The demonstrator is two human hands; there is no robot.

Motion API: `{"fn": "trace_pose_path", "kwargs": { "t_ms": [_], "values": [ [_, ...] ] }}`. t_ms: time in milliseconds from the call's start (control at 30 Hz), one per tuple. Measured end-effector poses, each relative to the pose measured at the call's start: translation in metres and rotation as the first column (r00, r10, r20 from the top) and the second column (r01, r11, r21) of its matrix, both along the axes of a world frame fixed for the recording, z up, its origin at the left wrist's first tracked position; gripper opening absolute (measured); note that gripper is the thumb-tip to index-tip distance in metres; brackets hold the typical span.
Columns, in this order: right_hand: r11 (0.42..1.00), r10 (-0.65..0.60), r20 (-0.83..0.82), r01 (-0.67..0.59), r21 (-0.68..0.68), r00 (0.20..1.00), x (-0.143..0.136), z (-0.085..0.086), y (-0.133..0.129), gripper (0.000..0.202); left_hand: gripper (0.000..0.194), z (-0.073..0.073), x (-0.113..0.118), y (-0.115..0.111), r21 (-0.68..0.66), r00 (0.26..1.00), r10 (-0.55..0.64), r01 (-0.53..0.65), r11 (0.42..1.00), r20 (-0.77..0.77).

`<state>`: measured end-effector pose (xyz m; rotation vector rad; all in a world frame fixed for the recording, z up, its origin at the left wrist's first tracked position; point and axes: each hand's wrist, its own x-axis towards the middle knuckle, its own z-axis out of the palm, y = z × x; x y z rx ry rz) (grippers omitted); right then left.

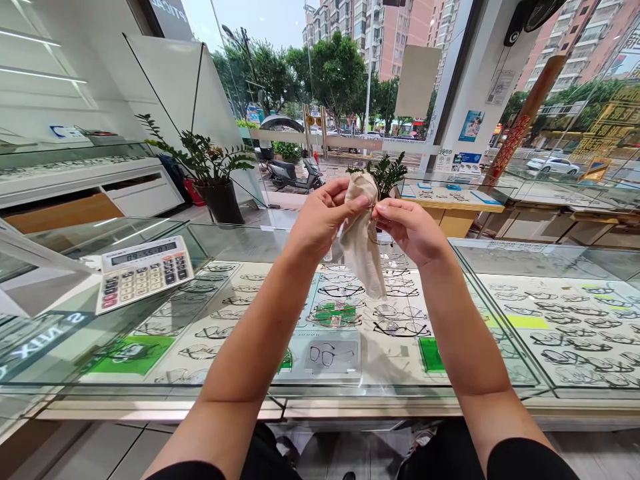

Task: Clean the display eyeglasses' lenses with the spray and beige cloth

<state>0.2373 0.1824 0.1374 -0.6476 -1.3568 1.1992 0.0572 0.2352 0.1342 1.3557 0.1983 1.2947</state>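
Note:
A beige cleaning cloth (364, 263) hangs in front of me above the glass counter. My left hand (327, 217) is closed on its upper part, thumb and fingers pinching the fabric. My right hand (407, 223) is closed in a pinch at the cloth's right side, on a thin-rimmed pair of eyeglasses (373, 235). The cloth covers most of these eyeglasses, so only a bit of the fine rim shows. Both hands are raised close together, well above the eyeglass frames on display.
Below me is a glass display counter (240, 393) with rows of eyeglass frames (403, 328) inside. A calculator (145, 273) rests on its top at the left. Another glass case (550, 267) adjoins on the right. Beyond stand a potted plant (223, 200) and large windows.

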Motion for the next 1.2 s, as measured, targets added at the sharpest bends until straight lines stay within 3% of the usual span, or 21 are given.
{"fn": "trace_pose_path", "kwargs": {
  "t_ms": [100,167,367,433,600,767,1033,1200],
  "values": [
    [0.999,0.046,-0.027,-0.047,-0.021,0.999,0.001,0.000,0.001,0.032,0.044,-0.001,0.005,-0.001,0.007,0.997,-0.077,0.077,0.997,-0.030],
    [0.997,0.070,-0.018,-0.071,-0.032,0.997,0.000,-0.001,0.001,0.032,0.044,-0.002,0.008,-0.003,0.035,0.998,-0.055,0.056,0.998,-0.029],
    [0.992,0.127,0.095,-0.127,-0.002,0.987,-0.005,-0.004,0.000,0.029,0.049,-0.004,0.015,-0.010,0.149,0.976,0.211,-0.216,0.965,0.050],
    [0.994,0.113,0.116,-0.114,-0.002,0.987,-0.005,-0.003,-0.002,0.031,0.051,-0.004,0.013,-0.009,0.178,0.968,0.246,-0.252,0.951,0.055],
    [0.996,-0.050,0.124,0.040,0.078,0.991,-0.001,0.000,-0.002,0.030,0.044,-0.004,0.005,0.004,0.191,0.993,0.114,-0.116,0.975,0.017],
    [0.999,-0.014,0.093,0.010,0.041,0.996,0.003,-0.001,0.001,0.036,0.046,-0.004,0.004,0.008,0.166,0.999,0.004,0.002,0.986,-0.040],
    [0.994,0.104,0.109,-0.106,0.018,0.989,-0.004,-0.004,0.000,0.037,0.052,-0.004,0.009,0.000,0.132,1.000,0.001,-0.002,0.991,0.014],
    [1.000,0.025,0.059,-0.026,0.010,0.998,-0.007,-0.002,-0.002,0.040,0.052,-0.004,0.011,-0.002,0.233,0.998,0.055,-0.047,0.971,-0.027]
  ]
}}
